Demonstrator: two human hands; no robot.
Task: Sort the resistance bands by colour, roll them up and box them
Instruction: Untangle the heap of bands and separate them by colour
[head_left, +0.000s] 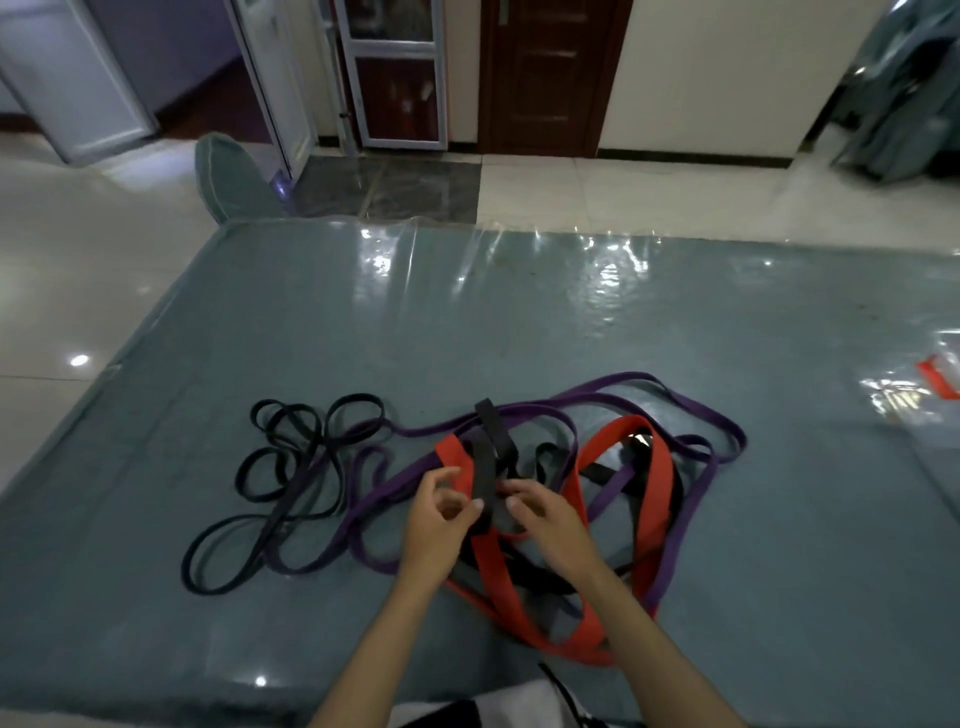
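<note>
A tangle of resistance bands lies on the grey-green table. A wide black band loops up out of the pile's middle. My left hand pinches its lower part between thumb and fingers. My right hand grips the same black band just to the right. A wide red band winds under and around both hands. Thin purple bands ring the pile. Thin black bands lie coiled apart to the left.
A clear plastic bag with a red label lies at the table's right edge. A chair back stands beyond the far left corner. Glossy floor tiles and doors lie behind the table.
</note>
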